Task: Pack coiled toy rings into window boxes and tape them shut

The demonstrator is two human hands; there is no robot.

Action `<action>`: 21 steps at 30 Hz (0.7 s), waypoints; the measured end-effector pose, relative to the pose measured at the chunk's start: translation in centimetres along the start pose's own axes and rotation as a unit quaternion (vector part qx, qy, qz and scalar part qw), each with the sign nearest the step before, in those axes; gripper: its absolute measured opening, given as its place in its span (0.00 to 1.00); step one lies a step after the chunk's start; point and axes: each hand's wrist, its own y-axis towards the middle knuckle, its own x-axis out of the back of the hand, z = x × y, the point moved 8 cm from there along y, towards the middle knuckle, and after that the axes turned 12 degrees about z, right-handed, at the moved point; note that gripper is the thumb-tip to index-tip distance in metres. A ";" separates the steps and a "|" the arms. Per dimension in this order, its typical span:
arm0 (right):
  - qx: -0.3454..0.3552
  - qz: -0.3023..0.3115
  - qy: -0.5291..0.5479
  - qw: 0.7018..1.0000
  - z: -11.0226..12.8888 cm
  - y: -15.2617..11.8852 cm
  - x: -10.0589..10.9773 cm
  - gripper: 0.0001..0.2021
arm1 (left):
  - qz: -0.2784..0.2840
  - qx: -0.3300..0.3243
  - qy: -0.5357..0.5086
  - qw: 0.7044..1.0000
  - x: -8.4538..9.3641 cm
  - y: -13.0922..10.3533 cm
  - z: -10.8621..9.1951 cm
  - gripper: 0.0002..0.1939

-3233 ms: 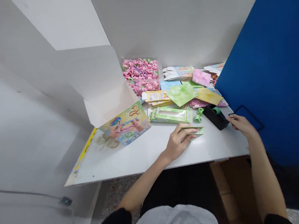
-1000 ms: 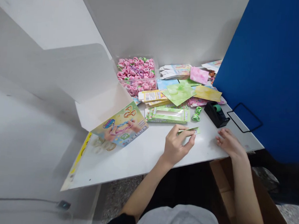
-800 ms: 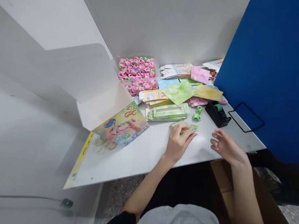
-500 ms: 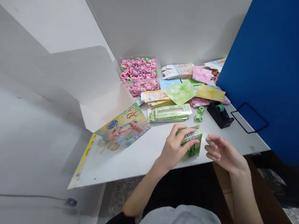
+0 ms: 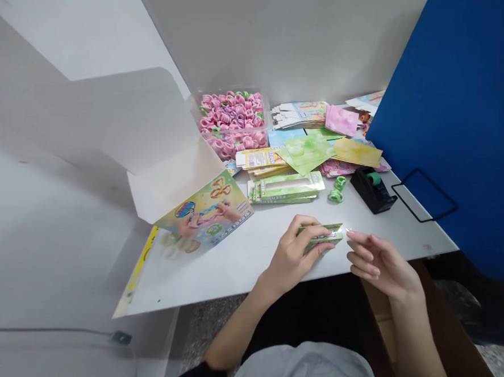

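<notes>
My left hand (image 5: 293, 253) grips a small green printed box (image 5: 324, 234) just above the table's front edge, with fingers over the top and thumb along the near side. An end flap of the box sticks out to the right. Close beside that end is my right hand (image 5: 384, 265), its fingers loosely bent. At its index fingertip shows a small shiny clear piece of tape (image 5: 349, 231). Behind the box lie two green-and-white coiled rings (image 5: 337, 189) and a black tape dispenser (image 5: 373, 190) holding a green core.
Flat green boxes (image 5: 284, 187), yellow boxes (image 5: 260, 159) and green cards (image 5: 307, 153) lie behind. A clear bin (image 5: 234, 133) holds many pink rings. An opened display box (image 5: 211, 214) stands left; a blue panel (image 5: 460, 133) borders the right.
My left hand has tipped the green box, so its front with the green contents no longer shows. My right hand has dropped slightly, and the clear piece at its fingertip shows more plainly.
</notes>
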 end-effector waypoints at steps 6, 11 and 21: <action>-0.017 -0.013 -0.003 1.000 -0.3 -0.1 0.3 0.13 | -0.001 -0.001 -0.006 1.000 -0.1 -0.1 -0.1 0.10; -0.020 -0.011 0.006 1.000 -0.4 -0.1 0.4 0.13 | 0.008 -0.003 -0.010 1.000 -0.2 0.0 -0.2 0.10; -0.018 -0.022 -0.010 1.000 -0.5 -0.3 1.1 0.13 | 0.031 0.000 0.029 0.999 -0.5 -0.1 -0.3 0.13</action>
